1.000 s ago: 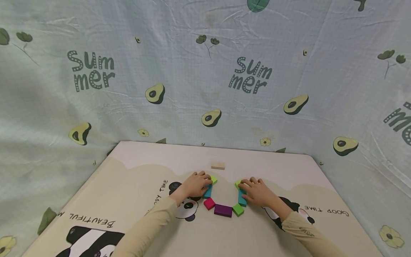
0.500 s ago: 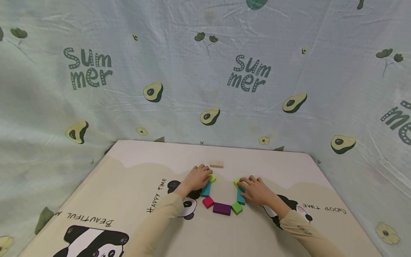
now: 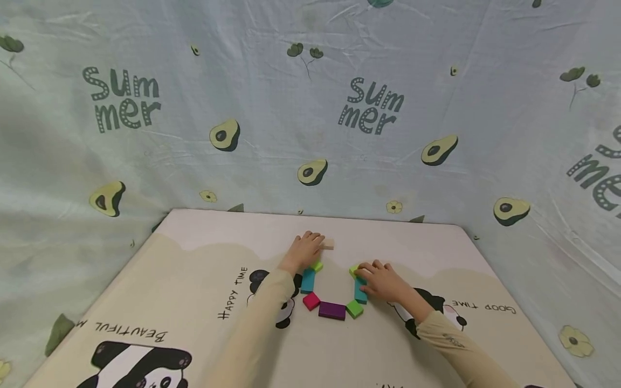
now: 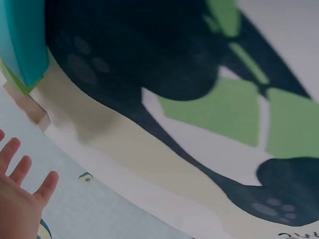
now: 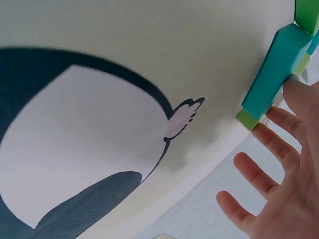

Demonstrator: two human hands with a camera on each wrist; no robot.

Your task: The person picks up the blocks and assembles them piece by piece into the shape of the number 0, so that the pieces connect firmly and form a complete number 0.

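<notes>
My left hand (image 3: 304, 251) reaches to the far side of the table, fingers at the left end of a plain wooden block (image 3: 328, 244). In the left wrist view its fingers are spread. My right hand (image 3: 382, 280) is at the right side of a U of blocks. Its fingertips touch a lime block (image 5: 247, 119), and its thumb lies against a teal block (image 5: 275, 72). The U continues through a green block (image 3: 354, 309), a purple block (image 3: 332, 310), a red block (image 3: 311, 301), a second teal block (image 3: 308, 281) and another lime block (image 3: 317, 267).
The blocks lie on a pale table (image 3: 204, 231) printed with pandas and lettering. Behind it hangs a light curtain (image 3: 271, 108) with avocados and "summer" on it, close along the far edge.
My left hand has left the left teal and lime blocks and moved away from me to the wooden block. The right hand stays by its blocks. The head view has shifted slightly.
</notes>
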